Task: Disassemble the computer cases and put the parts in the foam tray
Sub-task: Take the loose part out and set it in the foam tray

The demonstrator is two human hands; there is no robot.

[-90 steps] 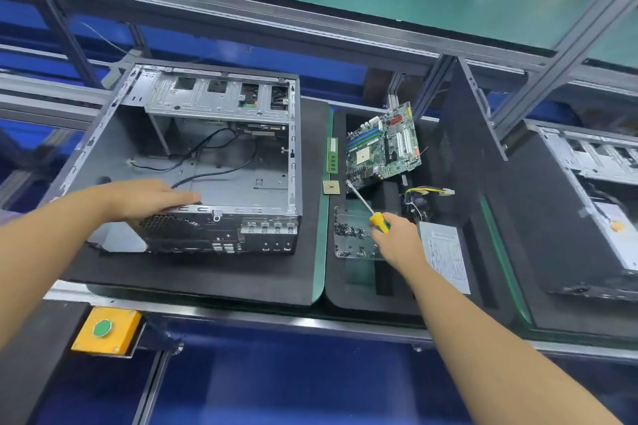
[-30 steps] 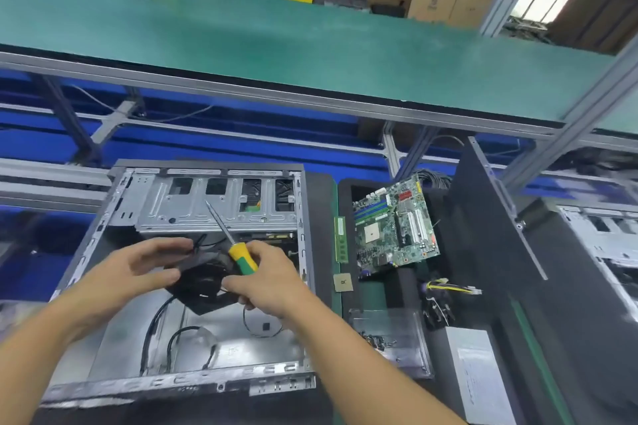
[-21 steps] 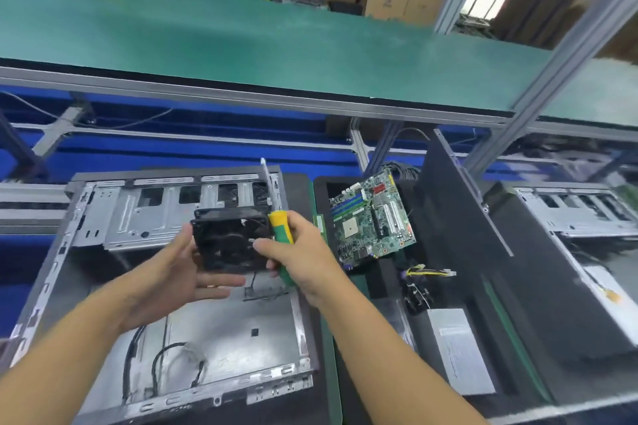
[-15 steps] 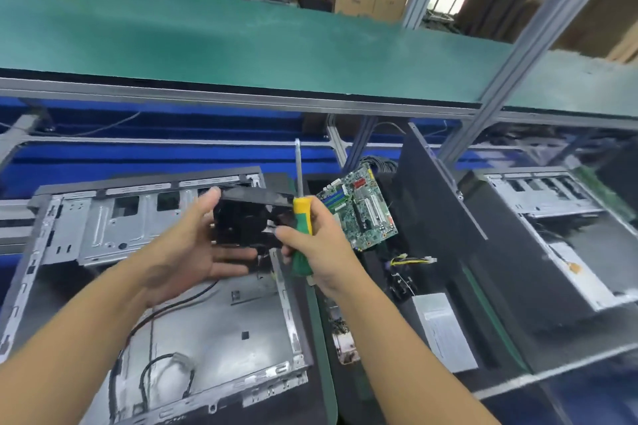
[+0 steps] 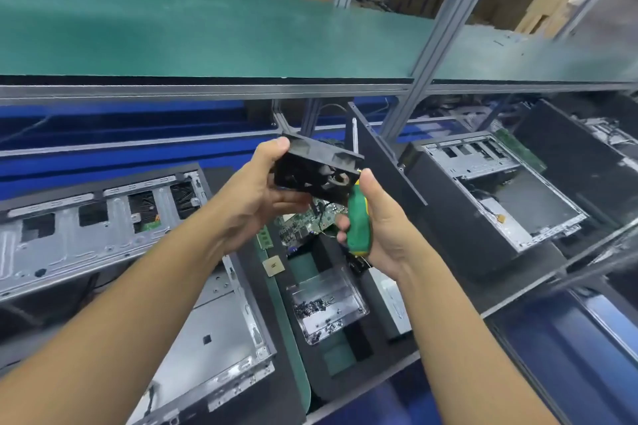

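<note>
Fan freed, not yet in the tray.
Nearest, the computer case (image 5: 214, 331) lies gutted; the foam tray (image 5: 366, 366) beside it holds screws (image 5: 310, 307) and motherboard (image 5: 303, 224). Above, left hand (image 5: 262, 197) grips the fan (image 5: 317, 169), right hand (image 5: 383, 231) clasps the screwdriver (image 5: 357, 217); a second case (image 5: 518, 203) waits beyond.

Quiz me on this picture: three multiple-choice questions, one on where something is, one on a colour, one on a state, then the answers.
1. Where is the black fan? A) on the floor B) in the left hand C) on a chair
2. What colour is the screwdriver handle? A) red B) black C) green with yellow ends
3. The right hand is: A) curled round the screwdriver B) open, empty C) an empty fist
Answers: 1 B, fingers and thumb clamp its frame; 2 C, visible between the fingers; 3 A, shaft pointing up.
</note>
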